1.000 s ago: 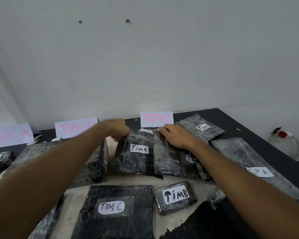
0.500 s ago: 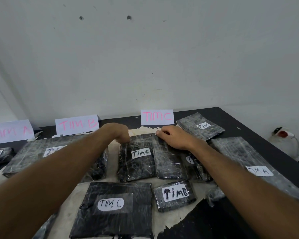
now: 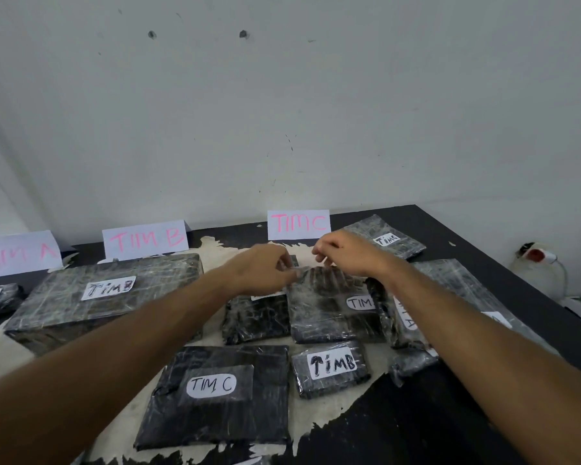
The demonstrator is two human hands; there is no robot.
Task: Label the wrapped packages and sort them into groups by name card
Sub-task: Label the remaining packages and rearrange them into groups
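Two hands meet at the far edge of one wrapped package (image 3: 329, 307), just short of the TIM C card (image 3: 298, 224). The left hand (image 3: 262, 270) pinches that far edge at its left corner; the right hand (image 3: 346, 253) has its fingers curled over the same edge, though whether they actually grip the film I cannot tell. Half a second ago both hands lay lower on two side-by-side packages; now the far edge of this one is lifted and it overlaps the package (image 3: 255, 317) on its left, under the left wrist. Its label, partly covered by the right forearm, reads TIM.

Near side of the hands: a large TIM C package (image 3: 215, 397) and, beside it, a small TIMB package (image 3: 331, 367), both where they were. Left of the left arm, a big TIMB package (image 3: 104, 297) lies in front of the TIM B card (image 3: 145, 239), now fully uncovered by the arm. The TIM A card (image 3: 17, 253) stands farther left. Beyond the right hand, another package (image 3: 383, 239) lies flat.
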